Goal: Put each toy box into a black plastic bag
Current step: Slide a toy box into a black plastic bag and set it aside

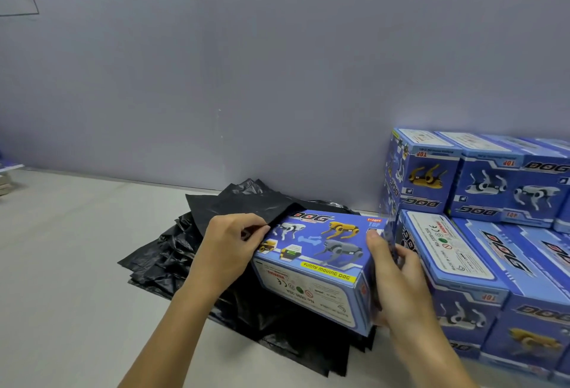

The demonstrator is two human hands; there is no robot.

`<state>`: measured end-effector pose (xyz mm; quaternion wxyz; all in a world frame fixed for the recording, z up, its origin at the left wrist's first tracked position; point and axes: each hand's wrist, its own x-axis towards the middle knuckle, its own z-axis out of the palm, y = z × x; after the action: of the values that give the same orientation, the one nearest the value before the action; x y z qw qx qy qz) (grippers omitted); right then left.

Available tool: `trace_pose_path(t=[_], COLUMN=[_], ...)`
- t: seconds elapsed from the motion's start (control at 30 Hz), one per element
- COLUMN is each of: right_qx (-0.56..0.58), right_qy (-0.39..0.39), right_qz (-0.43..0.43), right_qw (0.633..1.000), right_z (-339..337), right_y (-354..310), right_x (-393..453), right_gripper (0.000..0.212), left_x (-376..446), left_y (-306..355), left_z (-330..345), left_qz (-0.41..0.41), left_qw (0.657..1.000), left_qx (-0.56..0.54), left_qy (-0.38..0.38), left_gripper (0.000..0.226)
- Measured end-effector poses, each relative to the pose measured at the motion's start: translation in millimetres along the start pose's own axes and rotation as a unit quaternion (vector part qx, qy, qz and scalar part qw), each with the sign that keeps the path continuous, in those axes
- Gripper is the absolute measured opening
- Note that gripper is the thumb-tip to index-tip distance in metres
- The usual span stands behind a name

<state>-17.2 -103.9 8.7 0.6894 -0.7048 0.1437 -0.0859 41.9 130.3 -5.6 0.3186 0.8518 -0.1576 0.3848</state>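
A blue toy box (317,261) printed with robot dogs lies tilted over a pile of black plastic bags (172,261) on the table. My left hand (228,252) pinches the edge of one black bag (246,202) at the box's far left corner, and the bag's mouth covers that corner. My right hand (394,282) grips the box's right end, thumb on top. The rest of the box is outside the bag.
Several more blue toy boxes (481,233) are stacked in two layers at the right, close to my right hand. A grey wall (246,79) stands just behind the bags. The pale table (68,264) stretches left; a small stack (9,178) sits at its far left edge.
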Motion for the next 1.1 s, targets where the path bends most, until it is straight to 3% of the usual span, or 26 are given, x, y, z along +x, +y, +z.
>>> trace_pose_path(t=[0.27, 0.4, 0.53, 0.77, 1.0, 1.1], right_qx=[0.165, 0.217, 0.257, 0.303, 0.296, 0.296], right_qy=[-0.021, -0.057, -0.011, -0.039, -0.015, -0.021], right_qz=[0.113, 0.144, 0.117, 0.079, 0.031, 0.016], right_qw=[0.98, 0.964, 0.959, 0.949, 0.954, 0.955], right_z=[27.2, 31.0, 34.8, 34.0, 41.6, 38.2], right_y=[27.2, 32.5, 33.4, 34.4, 40.2, 38.5], right_x=[-3.9, -3.3, -5.1, -3.8, -2.7, 0.2], right_gripper=[0.052, 0.053, 0.05, 0.043, 0.041, 0.041], left_x=[1.0, 1.0, 0.3, -1.7, -7.2, -7.5], left_y=[4.7, 5.0, 9.2, 19.6, 42.8, 42.7], left_z=[1.0, -0.3, 1.1, 2.5, 20.5, 19.9], left_qz=[0.007, -0.024, -0.032, -0.072, -0.029, -0.046], left_qw=[1.0, 0.999, 0.998, 0.992, 0.986, 0.977], left_qx=[-0.012, -0.035, -0.043, -0.103, -0.165, -0.209], left_qy=[0.013, 0.028, 0.044, 0.011, 0.006, 0.008], left_gripper=[0.01, 0.008, 0.009, 0.013, 0.017, 0.017])
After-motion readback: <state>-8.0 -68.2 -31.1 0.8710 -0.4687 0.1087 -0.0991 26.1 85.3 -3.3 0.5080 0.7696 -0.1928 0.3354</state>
